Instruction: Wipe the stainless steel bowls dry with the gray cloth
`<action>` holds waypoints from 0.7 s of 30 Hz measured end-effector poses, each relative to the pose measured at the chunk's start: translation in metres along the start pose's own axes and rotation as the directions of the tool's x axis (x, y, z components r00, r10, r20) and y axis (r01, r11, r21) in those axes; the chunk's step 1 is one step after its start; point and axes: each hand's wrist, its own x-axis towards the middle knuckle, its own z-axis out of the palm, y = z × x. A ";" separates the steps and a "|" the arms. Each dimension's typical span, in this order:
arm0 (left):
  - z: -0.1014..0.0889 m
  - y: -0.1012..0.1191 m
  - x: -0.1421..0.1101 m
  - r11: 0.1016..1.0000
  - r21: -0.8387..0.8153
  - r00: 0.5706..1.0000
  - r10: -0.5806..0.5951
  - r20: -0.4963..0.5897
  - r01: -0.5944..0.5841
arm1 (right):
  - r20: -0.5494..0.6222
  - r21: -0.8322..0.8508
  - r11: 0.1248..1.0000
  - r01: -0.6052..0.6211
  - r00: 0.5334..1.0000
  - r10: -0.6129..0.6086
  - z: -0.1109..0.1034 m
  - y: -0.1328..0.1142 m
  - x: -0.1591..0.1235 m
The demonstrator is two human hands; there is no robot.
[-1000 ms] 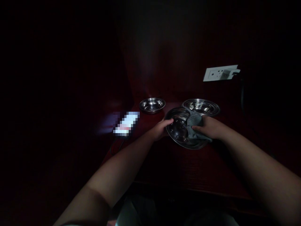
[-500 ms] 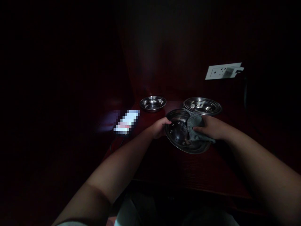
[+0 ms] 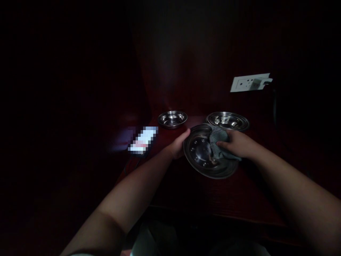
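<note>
A shiny steel bowl (image 3: 199, 151) is tilted toward me above the dark red table. At its left rim is my left hand (image 3: 179, 145), the thumb along the edge and the other fingers hidden behind the metal. My right hand (image 3: 234, 143) is closed on a grey-green cloth (image 3: 218, 141), which lies against the inside of the bowl on its right side. Part of the cloth hangs past the bowl's right rim.
Behind the held bowl stand a small steel bowl (image 3: 172, 119) at the left and stacked steel bowls (image 3: 227, 121) at the right. A lit phone (image 3: 143, 140) with a cable lies at the table's left. On the back wall is a white socket plate (image 3: 250, 82) with a plug.
The steel bowl has turned a little and shifted slightly left and down. My left thumb now lies along the rim instead of over the inside. The cloth stays in my right hand.
</note>
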 end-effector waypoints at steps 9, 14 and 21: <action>0.006 -0.002 -0.001 0.975 -0.008 0.956 0.215 -0.201 -0.221 | -0.354 0.175 0.984 -0.029 0.931 0.091 -0.004 -0.006 0.002; 0.004 -0.011 0.003 0.981 0.072 0.909 0.195 -0.370 -0.181 | -0.489 0.038 0.998 -0.053 0.870 0.065 -0.003 -0.011 -0.003; 0.003 -0.011 0.003 0.991 0.054 0.908 0.135 -0.397 -0.124 | -0.575 -0.040 0.999 0.008 0.818 -0.030 -0.006 -0.018 -0.010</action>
